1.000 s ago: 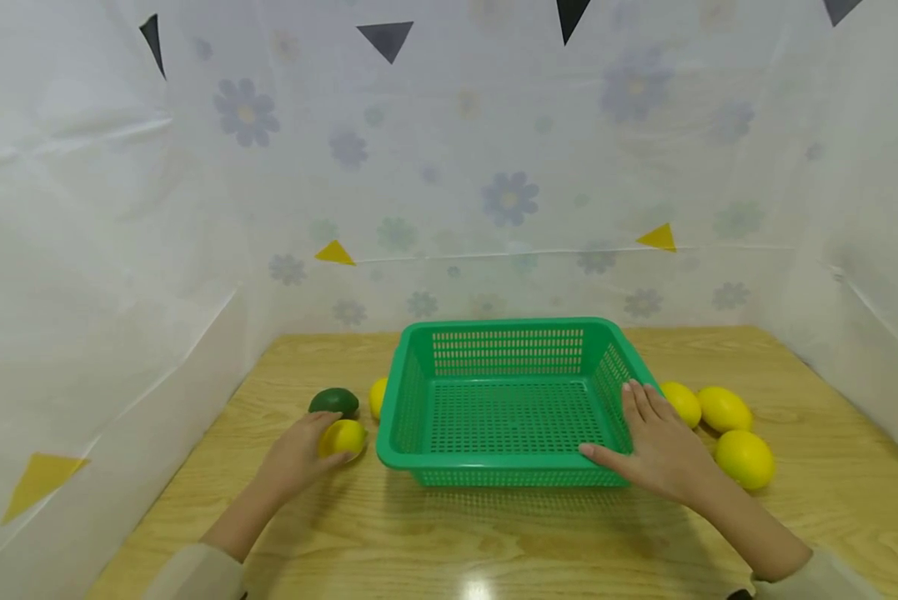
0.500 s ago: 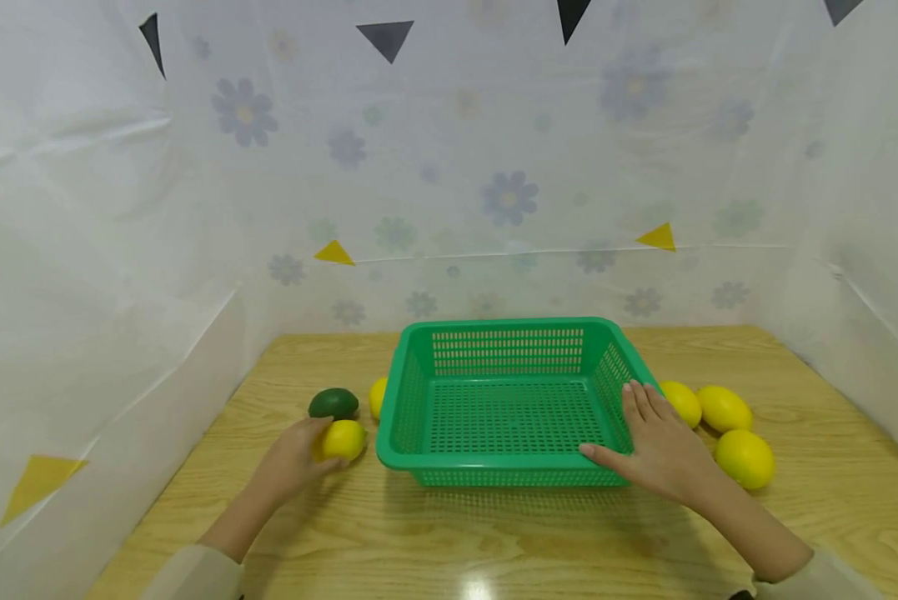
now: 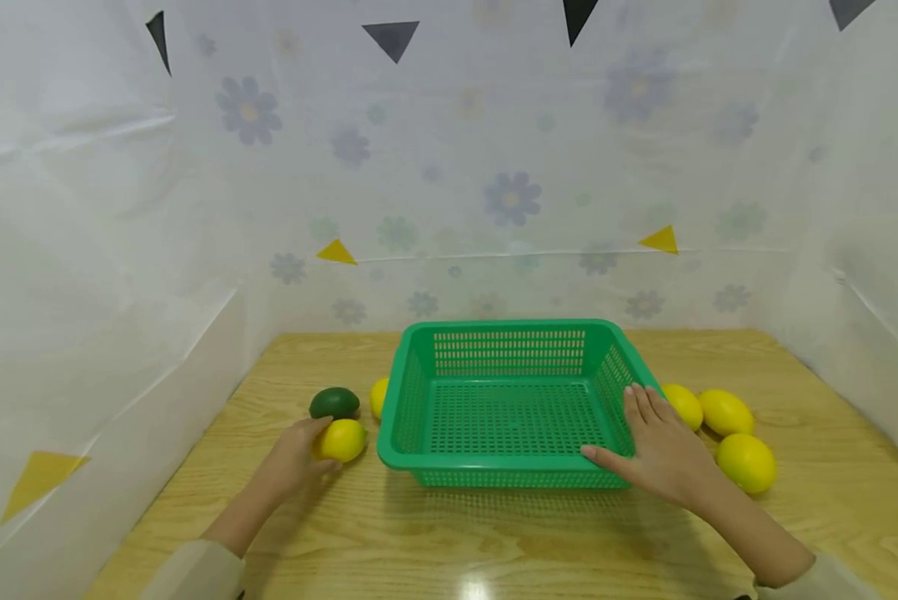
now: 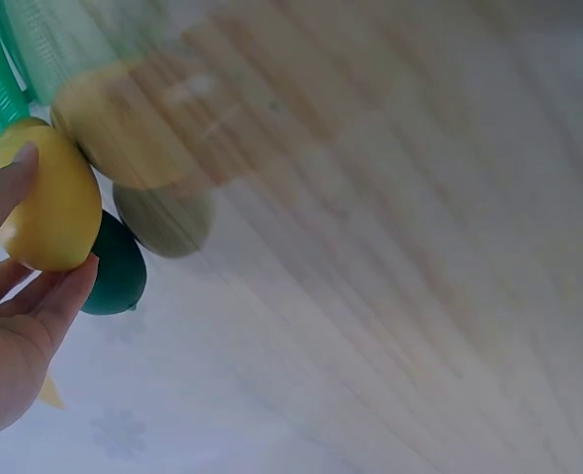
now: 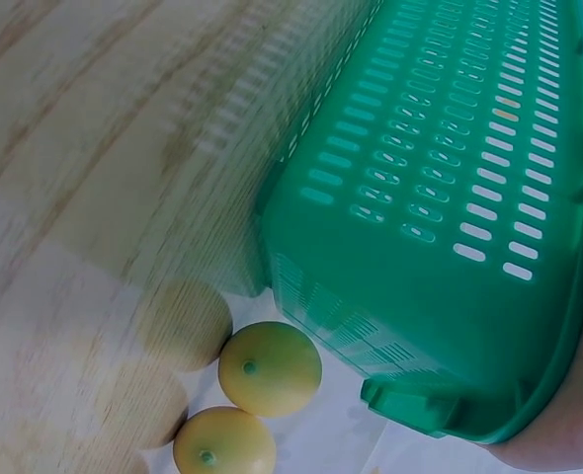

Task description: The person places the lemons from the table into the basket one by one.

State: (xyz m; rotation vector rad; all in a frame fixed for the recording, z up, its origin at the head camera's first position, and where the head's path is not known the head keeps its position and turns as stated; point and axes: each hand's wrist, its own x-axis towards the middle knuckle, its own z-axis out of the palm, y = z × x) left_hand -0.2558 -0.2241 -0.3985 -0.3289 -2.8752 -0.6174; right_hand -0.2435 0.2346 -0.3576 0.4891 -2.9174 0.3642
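Note:
My left hand (image 3: pixel 293 457) is at a yellow lemon (image 3: pixel 343 441) on the table left of the basket. In the left wrist view, thumb and fingertips hold the lemon (image 4: pixel 52 197) from opposite sides. Just behind it lies a dark green oval fruit (image 3: pixel 334 403), and another lemon (image 3: pixel 378 398) is partly hidden by the basket's left wall. My right hand (image 3: pixel 662 450) rests on the near right corner of the green plastic basket (image 3: pixel 494 461), fingers extended over the right rim and thumb along the front one. Nothing lies inside the basket.
Three yellow fruits, one nearest the basket (image 3: pixel 683 407), one behind (image 3: pixel 726 412) and a rounder one in front (image 3: pixel 747 463), lie right of the basket by my right wrist. White patterned sheeting (image 3: pixel 449 167) encloses the wooden table (image 3: pixel 479 542) at back and sides.
My left thumb and fingers have drawn back slightly to the left, so more of the lemon shows. The lemon, basket and right hand stay in place.

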